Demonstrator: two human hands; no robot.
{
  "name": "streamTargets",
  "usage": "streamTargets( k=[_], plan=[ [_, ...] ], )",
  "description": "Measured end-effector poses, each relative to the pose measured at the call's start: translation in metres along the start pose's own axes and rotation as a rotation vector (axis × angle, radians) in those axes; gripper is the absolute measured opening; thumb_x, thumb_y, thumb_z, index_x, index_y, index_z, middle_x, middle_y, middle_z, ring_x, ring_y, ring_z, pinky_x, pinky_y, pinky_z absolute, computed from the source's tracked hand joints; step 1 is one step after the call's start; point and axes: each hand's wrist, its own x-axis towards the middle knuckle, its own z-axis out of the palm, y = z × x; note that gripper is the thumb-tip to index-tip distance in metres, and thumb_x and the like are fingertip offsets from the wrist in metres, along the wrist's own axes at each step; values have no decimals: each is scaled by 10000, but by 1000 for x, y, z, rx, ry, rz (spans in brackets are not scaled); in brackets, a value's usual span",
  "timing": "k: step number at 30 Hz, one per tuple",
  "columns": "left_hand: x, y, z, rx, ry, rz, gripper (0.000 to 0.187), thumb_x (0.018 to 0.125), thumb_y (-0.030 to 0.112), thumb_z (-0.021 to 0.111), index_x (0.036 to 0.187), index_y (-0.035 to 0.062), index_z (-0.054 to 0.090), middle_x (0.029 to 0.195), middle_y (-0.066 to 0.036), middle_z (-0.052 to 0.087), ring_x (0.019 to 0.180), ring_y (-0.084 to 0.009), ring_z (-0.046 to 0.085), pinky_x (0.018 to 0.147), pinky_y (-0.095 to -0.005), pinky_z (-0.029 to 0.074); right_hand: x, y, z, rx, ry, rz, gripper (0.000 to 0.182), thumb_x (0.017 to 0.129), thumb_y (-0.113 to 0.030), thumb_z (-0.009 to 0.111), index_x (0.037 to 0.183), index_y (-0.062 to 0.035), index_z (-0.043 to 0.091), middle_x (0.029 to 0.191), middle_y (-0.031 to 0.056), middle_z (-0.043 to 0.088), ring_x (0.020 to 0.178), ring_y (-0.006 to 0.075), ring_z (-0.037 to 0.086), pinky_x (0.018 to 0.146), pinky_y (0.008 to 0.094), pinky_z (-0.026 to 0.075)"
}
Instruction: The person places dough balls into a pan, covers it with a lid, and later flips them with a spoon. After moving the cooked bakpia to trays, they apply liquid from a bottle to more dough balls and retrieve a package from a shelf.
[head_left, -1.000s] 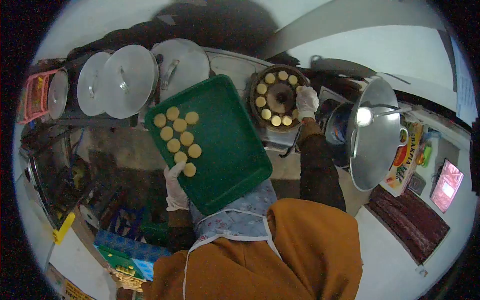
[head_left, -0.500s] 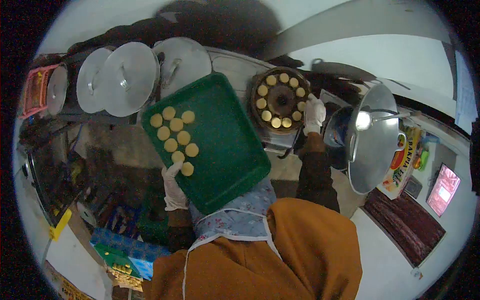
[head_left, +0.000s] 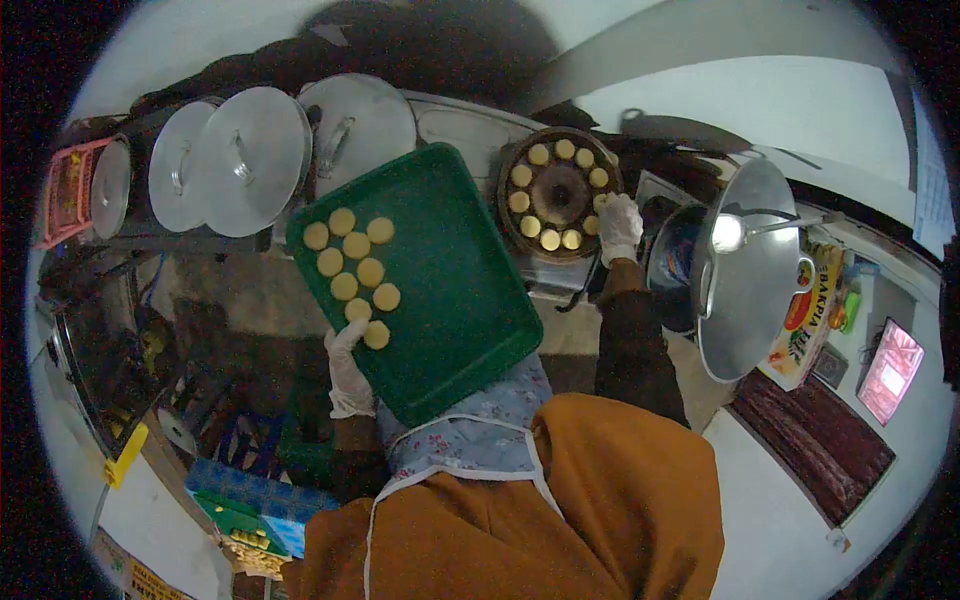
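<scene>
We are gripping the green tray [head_left: 440, 300] by its near-left edge with our gloved left hand [head_left: 348, 368], dough rounds [head_left: 357, 262] lying just beyond that closed grip. Our right hand [head_left: 619, 226] is resting at the round pan [head_left: 558, 190] rim; whether its grip is closed, we cannot tell.

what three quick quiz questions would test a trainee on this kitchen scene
1. True or false: the gloved left hand holds the green rectangular plastic tray by its edge.
2. How many pale round dough discs lie on that tray?
3. Multiple choice: the gloved right hand is at A) a silver pot lid, B) the rim of the dark round ring-shaped baking pan, C) the pink basket.

Key
1. True.
2. Nine, grouped at the tray's left side.
3. B; that pan already holds a ring of discs around its centre hole.
</scene>
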Motion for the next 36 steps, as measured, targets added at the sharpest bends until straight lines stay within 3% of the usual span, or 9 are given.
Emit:
streamTargets(
  k=[2,9,12,18,21,27,30,33,36],
  plan=[
    [7,63,22,-547,109,-504,383,853,202,677,1197,62,583,1144,-60,617,1056,-206,621,921,-359,524,3,4,8,-2,49,-15,191,882,-264,652,976,-100,675,937,142,665,917,363,666,746,472,545],
    [6,65,21,-572,95,-500,406,843,210,675,1205,55,574,1147,-52,616,1027,-201,632,902,-352,534,-20,16,27,83,111,36,168,835,-307,690,865,-143,671,877,93,671,812,318,685,646,470,564],
    [9,77,22,-542,53,-489,409,844,219,672,1207,59,574,1155,-53,613,1025,-199,632,894,-351,536,-34,16,27,148,78,-222,214,864,-256,667,1046,-144,675,916,142,640,870,372,646,733,490,535],
    [7,60,16,-521,71,-453,424,844,244,667,1215,61,571,1166,-61,605,1061,-200,616,902,-357,532,-37,9,24,3,118,-223,217,878,-282,657,1024,-123,683,853,150,631,843,379,644,733,492,542],
    [5,56,17,-516,36,-388,432,840,245,672,1215,59,569,1165,-64,605,1068,-201,613,904,-358,531,-41,-1,11,50,44,-41,220,869,-267,663,1039,-130,689,844,136,626,874,354,645,737,484,544],
    [3,67,19,-499,3,-401,425,844,239,676,1214,60,568,1147,-55,613,1043,-201,623,897,-355,533,-52,0,14,294,195,-449,368,840,-267,701,1186,-144,698,884,135,621,914,364,631,772,465,531],
    [5,66,19,-504,17,-402,416,844,233,677,1209,64,573,1139,-49,615,1033,-198,626,890,-354,535,-56,-2,37,189,-5,-291,315,877,-360,689,1135,-180,670,895,112,635,864,355,652,697,478,549],
    [5,59,17,-550,59,-451,402,845,233,679,1200,68,585,1135,-48,613,1036,-196,624,891,-354,533,-59,-4,31,52,29,-374,329,859,-355,708,1147,-200,672,902,90,613,856,332,656,692,454,551],
    [3,61,18,-599,56,-493,400,854,254,680,1199,70,595,1141,-52,605,1058,-196,612,911,-355,520,-59,2,42,97,303,-510,337,844,-330,728,1155,-211,672,933,78,601,861,304,656,647,435,550]
  ],
)
